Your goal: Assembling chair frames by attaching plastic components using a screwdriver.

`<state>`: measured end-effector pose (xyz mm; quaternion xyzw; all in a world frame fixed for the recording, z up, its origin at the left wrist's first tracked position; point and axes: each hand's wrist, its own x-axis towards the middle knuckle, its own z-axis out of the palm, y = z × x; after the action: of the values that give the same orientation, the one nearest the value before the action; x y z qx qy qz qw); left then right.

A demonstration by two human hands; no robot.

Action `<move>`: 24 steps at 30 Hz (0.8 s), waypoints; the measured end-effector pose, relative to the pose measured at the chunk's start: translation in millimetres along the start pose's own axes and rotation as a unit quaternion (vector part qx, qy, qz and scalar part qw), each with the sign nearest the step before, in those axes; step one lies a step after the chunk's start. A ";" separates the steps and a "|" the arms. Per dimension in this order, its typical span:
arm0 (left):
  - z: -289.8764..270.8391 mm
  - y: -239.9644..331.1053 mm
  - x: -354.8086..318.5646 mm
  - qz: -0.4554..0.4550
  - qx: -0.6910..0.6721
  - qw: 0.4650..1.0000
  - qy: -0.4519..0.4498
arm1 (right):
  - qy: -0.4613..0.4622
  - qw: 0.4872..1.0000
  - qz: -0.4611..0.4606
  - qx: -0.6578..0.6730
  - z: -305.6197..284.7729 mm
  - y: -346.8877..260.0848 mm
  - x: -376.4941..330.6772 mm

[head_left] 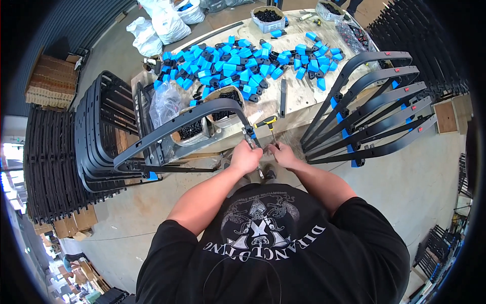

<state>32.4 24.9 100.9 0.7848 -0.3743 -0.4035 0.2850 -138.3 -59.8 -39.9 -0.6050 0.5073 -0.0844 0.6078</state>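
Observation:
Near the table's front edge, my left hand (246, 156) is closed around a slim silver metal tool (261, 173), whose ends stick out above and below the fist. It is right at the lower end of a black curved tube frame (182, 120), which arches away to the left. My right hand (284, 154) is closed just beside it, fingertips at the lower end of the thin shaft of a yellow-and-black T-handle driver (266, 121). The driver's handle points away from me. Its tip is hidden by the fingers.
Many blue-and-black plastic parts (223, 66) cover the table (304, 93), with a flat black bar (283, 99). Boxes of small black pieces (228, 104) stand at its near left. Black curved frames stand in a row at right (390, 109) and stacked at left (93, 137).

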 end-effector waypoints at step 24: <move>-19.4 -95.1 -41.3 -0.055 -0.167 0.973 0.151 | 0.031 0.985 -0.044 0.163 3.0 -52.7 13.9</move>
<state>66.6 114.4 56.9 0.7972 -0.2110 -0.3524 0.4424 -102.7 -81.2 -4.5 -0.5166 0.4783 -0.2120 0.6778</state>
